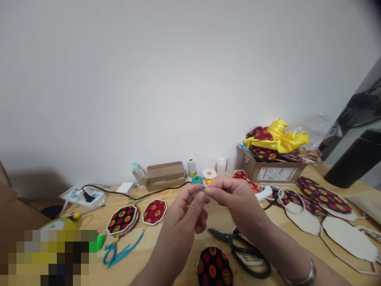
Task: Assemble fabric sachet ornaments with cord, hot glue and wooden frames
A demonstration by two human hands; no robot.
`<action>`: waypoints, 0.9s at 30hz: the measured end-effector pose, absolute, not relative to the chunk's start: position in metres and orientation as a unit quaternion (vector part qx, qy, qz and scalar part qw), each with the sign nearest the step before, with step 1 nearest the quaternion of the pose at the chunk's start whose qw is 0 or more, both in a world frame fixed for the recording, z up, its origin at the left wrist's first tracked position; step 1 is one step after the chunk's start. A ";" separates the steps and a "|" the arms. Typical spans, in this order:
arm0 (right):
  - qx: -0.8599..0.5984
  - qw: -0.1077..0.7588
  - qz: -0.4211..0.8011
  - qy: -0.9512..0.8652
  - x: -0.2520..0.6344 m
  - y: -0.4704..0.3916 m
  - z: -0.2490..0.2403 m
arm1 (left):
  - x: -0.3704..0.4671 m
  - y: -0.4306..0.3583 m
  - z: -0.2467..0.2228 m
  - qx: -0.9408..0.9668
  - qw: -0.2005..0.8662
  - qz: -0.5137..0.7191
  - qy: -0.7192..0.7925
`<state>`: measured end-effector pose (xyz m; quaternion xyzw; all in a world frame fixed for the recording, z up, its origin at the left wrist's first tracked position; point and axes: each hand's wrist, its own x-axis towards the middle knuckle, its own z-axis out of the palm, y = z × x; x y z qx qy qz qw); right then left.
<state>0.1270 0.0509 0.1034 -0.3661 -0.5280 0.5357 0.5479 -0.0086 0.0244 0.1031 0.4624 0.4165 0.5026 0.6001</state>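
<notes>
Above the middle of the table, my left hand (190,208) and my right hand (230,195) meet at the fingertips, both pinched closed. Between them shows a tiny teal thread-like piece (203,190), mostly hidden by the fingers. Just behind the fingertips stands a teal thread spool (197,180). Black-handled scissors (238,248) lie below my right hand, over a pale cut-out piece. Nearest to me is a black patterned fabric-covered piece (213,267). Left of my left hand lie a red patterned pendant (154,211) with a yellow loop and a stack of black patterned pendants (122,219) with teal tassels (119,254).
Along the wall stand a spray bottle (138,172), an open cardboard box (166,176), a white-topped spool (192,167) and a white bottle (221,166). At right, a carton (275,172) overflows with fabric, beside pale cut-out shapes (348,238) and a black cylinder (355,159). A black cable (139,197) crosses the left.
</notes>
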 end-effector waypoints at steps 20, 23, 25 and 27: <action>-0.378 0.535 0.544 -0.524 0.125 0.049 0.099 | -0.037 0.005 0.116 0.637 0.101 0.572 0.507; -0.363 0.530 0.549 -0.536 0.124 0.048 0.099 | -0.019 0.008 0.109 0.594 0.277 0.589 0.474; -0.355 0.529 0.547 -0.543 0.122 0.047 0.100 | -0.013 0.011 0.098 0.528 0.427 0.590 0.437; -0.356 0.524 0.553 -0.541 0.121 0.045 0.102 | -0.011 0.013 0.088 0.475 0.530 0.585 0.388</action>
